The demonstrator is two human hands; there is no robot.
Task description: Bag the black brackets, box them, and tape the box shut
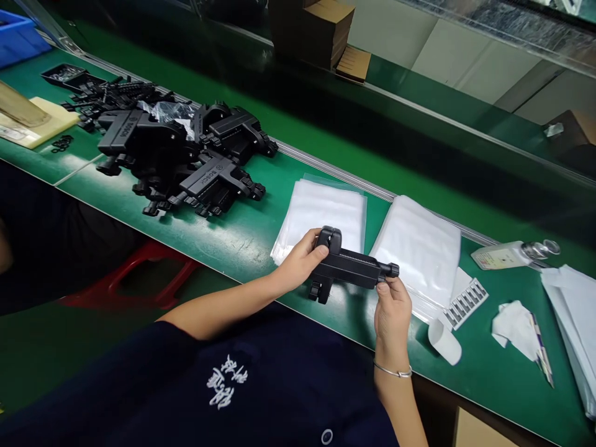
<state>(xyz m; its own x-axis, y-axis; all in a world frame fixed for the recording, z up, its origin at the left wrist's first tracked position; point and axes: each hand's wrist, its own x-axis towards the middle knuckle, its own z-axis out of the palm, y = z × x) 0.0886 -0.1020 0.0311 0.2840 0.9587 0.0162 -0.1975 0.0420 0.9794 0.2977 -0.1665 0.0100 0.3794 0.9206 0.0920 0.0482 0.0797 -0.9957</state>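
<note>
Between my two hands is a black plastic clamp-like bracket (350,267) with small knobs, raised over the front of the green bench. My left hand (302,257) closes around its wider end, thumb on top. At the narrower end, my right hand (392,304) pinches the bracket near a round knob. Behind it lies a stack of clear plastic bags (326,214), and a second stack of white bags (419,248) is just beyond my right hand. More black brackets of similar look (209,177), some marked BOSCH, are heaped to the left.
Right of the bags are a sheet of small labels (467,304), a curled white piece (444,343), a crumpled tissue (514,329), pens (541,347) and a lying bottle (503,255). Far left stand a small parts tray (69,77) and a blue bin (21,40). A person's dark sleeve shows at left.
</note>
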